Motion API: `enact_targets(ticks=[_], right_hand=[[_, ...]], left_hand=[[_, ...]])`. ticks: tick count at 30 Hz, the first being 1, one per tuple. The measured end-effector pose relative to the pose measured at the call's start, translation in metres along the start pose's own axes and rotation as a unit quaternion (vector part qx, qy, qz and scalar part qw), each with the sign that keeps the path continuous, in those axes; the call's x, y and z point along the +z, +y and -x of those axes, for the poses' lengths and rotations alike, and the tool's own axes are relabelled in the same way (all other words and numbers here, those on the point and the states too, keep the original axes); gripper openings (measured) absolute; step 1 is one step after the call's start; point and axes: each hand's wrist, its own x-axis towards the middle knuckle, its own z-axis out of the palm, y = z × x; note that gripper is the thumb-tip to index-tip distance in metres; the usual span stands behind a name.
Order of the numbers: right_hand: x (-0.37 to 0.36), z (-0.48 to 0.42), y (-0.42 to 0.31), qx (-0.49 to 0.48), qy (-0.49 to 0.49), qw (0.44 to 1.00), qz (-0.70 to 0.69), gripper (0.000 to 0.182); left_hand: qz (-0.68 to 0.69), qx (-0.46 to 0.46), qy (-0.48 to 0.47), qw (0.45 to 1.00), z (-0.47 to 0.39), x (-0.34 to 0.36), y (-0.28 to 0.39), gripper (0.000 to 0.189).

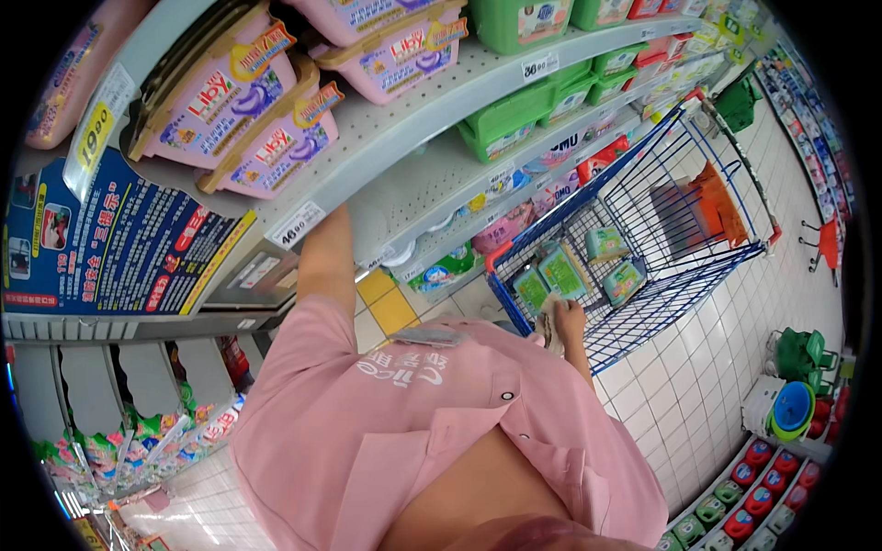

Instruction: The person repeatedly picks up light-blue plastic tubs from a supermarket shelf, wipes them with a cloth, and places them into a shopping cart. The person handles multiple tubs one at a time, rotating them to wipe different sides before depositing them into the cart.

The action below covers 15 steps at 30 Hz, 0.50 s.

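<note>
My left forearm (326,255) reaches under the front edge of an upper perforated metal shelf (386,131), and my left hand is hidden behind it. Pink Liby tubs (269,155) with tan lids stand on that shelf, above the forearm. At the near end of a blue wire shopping cart (606,337), my right hand (569,322) grips a crumpled greyish cloth (549,322). Several green packages lie in the cart, including a large one (563,268) close to this hand and a smaller one (623,281) farther right.
Green tubs (506,117) occupy a lower shelf, with bagged detergent (506,227) below. An orange and grey object (716,206) hangs at the cart's handle end. A blue printed signboard (117,241) borders the shelf at left. Detergent bottles (744,496) fill a display at lower right.
</note>
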Motion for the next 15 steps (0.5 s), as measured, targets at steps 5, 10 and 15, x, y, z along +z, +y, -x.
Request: enact_targets(ticks=[5, 10, 15], right_hand=[[0.000, 0.018, 0.005, 0.014, 0.009, 1.000, 0.008, 0.043], [-0.011, 0.030, 0.002, 0.006, 0.023, 1.000, 0.014, 0.042], [-0.010, 0.028, -0.004, -0.009, 0.028, 0.999, 0.019, 0.042]], left_hand=[[0.001, -0.024, -0.014, 1.000, -0.010, -0.006, -0.012, 0.028], [0.003, -0.028, -0.031, 0.999, -0.009, -0.004, -0.017, 0.028], [0.002, -0.004, -0.029, 1.000, -0.007, -0.006, -0.018, 0.029]])
